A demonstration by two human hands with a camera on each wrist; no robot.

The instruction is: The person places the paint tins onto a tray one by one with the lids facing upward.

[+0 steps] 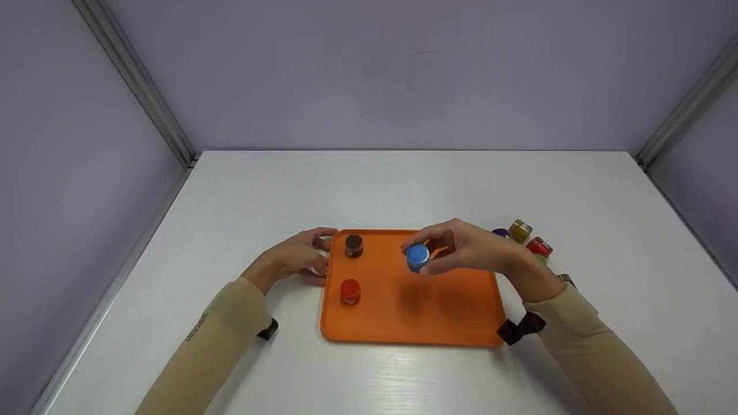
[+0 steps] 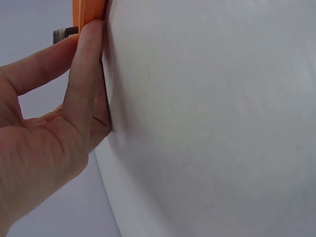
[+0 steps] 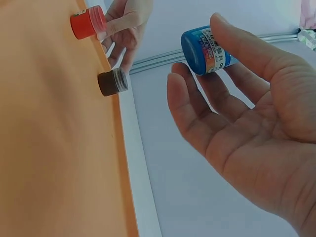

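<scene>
Right hand point(image 1: 470, 251) pinches blue jar point(image 1: 417, 257) in fingers, held above orange tray point(image 1: 415, 323). Brown jar point(image 1: 353, 245), red jar point(image 1: 350, 291) already on tray. Three jars point(image 1: 522, 230) wait on bench. Left hand point(image 1: 300, 256), fingers relaxed, steadies tray edge.

blue-capped jar point(image 1: 417, 257) | tilted; pinched in fingers point(image 1: 429, 236) | above orange tray point(image 1: 415, 323)

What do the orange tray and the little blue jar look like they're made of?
The orange tray looks like moulded plastic: even colour, rounded corners, raised rim, dull sheen. The blue jar, pinched in the right hand, seems to be plastic with a glossy printed paper label, though glass under the label can't be ruled out.
</scene>
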